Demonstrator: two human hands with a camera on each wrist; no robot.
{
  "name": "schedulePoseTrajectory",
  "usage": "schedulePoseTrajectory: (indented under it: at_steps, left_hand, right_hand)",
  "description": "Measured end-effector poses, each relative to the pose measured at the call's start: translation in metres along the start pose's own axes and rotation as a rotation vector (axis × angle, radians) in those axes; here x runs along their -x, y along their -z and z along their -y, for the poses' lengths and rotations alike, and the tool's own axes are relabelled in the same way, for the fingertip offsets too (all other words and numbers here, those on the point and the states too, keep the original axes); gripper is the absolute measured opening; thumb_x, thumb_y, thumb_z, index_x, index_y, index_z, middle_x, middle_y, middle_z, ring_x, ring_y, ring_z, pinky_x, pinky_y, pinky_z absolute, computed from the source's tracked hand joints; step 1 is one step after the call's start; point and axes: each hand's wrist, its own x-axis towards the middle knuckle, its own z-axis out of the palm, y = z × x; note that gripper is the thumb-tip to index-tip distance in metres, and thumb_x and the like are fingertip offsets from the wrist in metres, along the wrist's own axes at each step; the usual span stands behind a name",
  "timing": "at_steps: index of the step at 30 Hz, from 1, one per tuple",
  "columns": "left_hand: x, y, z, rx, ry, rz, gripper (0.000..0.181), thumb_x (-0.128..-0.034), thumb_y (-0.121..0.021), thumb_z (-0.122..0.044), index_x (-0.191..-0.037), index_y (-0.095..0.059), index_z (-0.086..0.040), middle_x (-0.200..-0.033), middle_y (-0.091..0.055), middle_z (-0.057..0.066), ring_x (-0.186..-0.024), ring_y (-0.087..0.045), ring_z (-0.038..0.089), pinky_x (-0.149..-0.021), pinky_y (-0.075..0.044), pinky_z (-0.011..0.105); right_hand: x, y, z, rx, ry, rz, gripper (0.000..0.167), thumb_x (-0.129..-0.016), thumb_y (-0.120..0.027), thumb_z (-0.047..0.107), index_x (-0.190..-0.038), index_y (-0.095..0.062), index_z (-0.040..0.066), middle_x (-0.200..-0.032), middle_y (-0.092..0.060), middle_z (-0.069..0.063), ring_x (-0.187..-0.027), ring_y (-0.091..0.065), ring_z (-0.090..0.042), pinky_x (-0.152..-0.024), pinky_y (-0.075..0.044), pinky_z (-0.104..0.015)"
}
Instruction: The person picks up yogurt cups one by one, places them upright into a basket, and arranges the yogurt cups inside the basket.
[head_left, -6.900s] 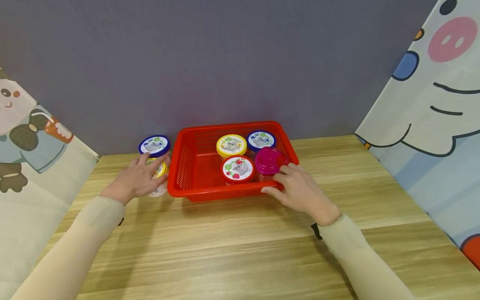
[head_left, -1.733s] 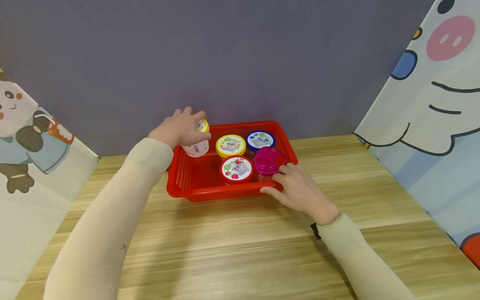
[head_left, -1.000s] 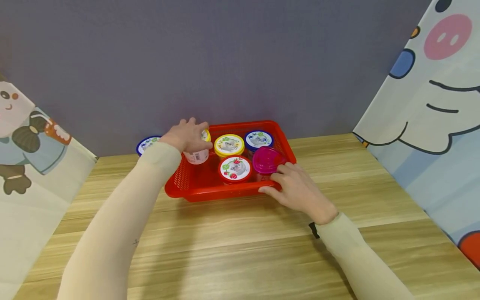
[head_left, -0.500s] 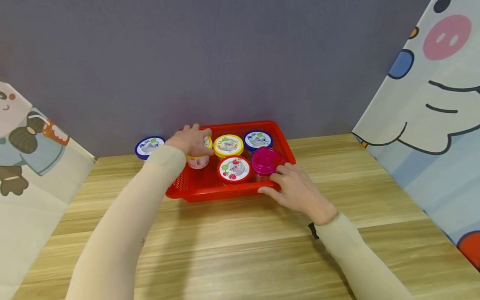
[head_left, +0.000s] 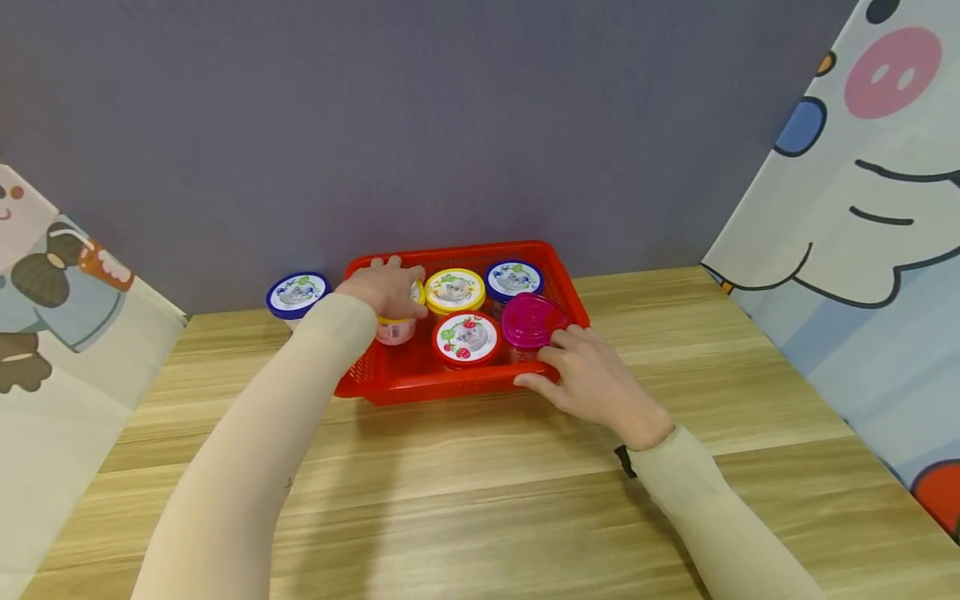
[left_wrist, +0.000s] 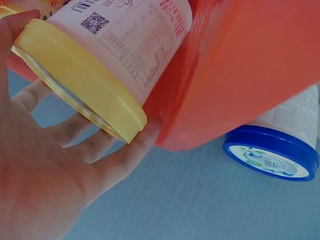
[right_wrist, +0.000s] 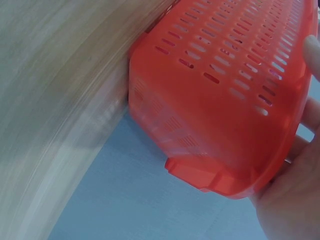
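Observation:
In the head view my left hand holds a pink-and-white tub with a yellow lid inside the left part of the red plastic basket. The left wrist view shows the thumb and fingers spread round the rim of its yellow lid. My right hand grips the basket's front right corner, thumb outside and fingers over the rim. Beside those fingers stands a tub with a magenta lid. Tubs with yellow, red and blue lids stand upright in the basket.
Another blue-lidded tub stands on the wooden table, left of the basket and partly behind my left sleeve. A grey wall rises right behind the basket. Cartoon-printed panels flank the table.
My left hand has moved from the table's left side over the basket and lowered the yellow-lidded tub into it. The right hand has stayed at the basket's corner.

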Motion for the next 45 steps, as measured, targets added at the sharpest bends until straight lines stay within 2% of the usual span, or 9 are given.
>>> schedulePoseTrajectory:
  at_steps: [12,19,28,38,45]
  left_hand:
    - [-0.004,-0.005,-0.004,-0.013,0.005,0.003,0.078,-0.0939,-0.064,-0.047,-0.16,-0.032,-0.02,-0.159,-0.029,0.024,-0.139,-0.03,0.047,-0.11,-0.031,0.068]
    - [-0.007,-0.005,-0.006,-0.028,0.001,-0.006,0.076,-0.0942,-0.064,-0.045,-0.159,-0.034,-0.02,-0.154,-0.033,0.024,-0.134,-0.035,0.046,-0.106,-0.036,0.066]
    - [-0.006,-0.009,-0.003,0.002,0.02,0.022,0.075,-0.0956,-0.063,-0.045,-0.159,-0.033,-0.018,-0.152,-0.034,0.025,-0.136,-0.035,0.048,-0.109,-0.034,0.066]
    - [-0.011,-0.01,-0.004,0.005,0.027,0.03,0.076,-0.0963,-0.062,-0.044,-0.159,-0.032,-0.016,-0.153,-0.035,0.026,-0.137,-0.036,0.048,-0.11,-0.034,0.064]
    - [-0.015,-0.009,-0.003,0.046,0.046,0.047,0.076,-0.0976,-0.061,-0.043,-0.16,-0.029,-0.016,-0.155,-0.032,0.027,-0.139,-0.034,0.049,-0.111,-0.03,0.067]
  right_hand:
    - [0.0,0.0,0.0,-0.001,0.001,0.001,0.048,-0.092,-0.069,0.055,-0.096,-0.077,0.008,-0.087,-0.064,-0.006,-0.084,-0.054,-0.022,-0.078,-0.045,-0.04]
    - [0.0,-0.002,0.0,0.0,0.011,-0.016,0.047,-0.091,-0.07,0.055,-0.094,-0.077,0.008,-0.084,-0.062,-0.004,-0.081,-0.052,-0.022,-0.075,-0.043,-0.039]
    - [-0.001,-0.001,0.001,0.001,0.008,-0.012,0.046,-0.091,-0.07,0.054,-0.094,-0.077,0.009,-0.084,-0.062,-0.004,-0.081,-0.052,-0.022,-0.075,-0.043,-0.039]
    - [-0.001,-0.002,0.002,0.0,-0.001,-0.001,0.046,-0.092,-0.069,0.055,-0.095,-0.077,0.009,-0.085,-0.062,-0.004,-0.082,-0.053,-0.022,-0.075,-0.043,-0.039]
    - [-0.001,-0.002,0.001,-0.004,-0.002,-0.001,0.046,-0.092,-0.07,0.054,-0.095,-0.077,0.009,-0.085,-0.063,-0.005,-0.083,-0.054,-0.022,-0.076,-0.044,-0.039]
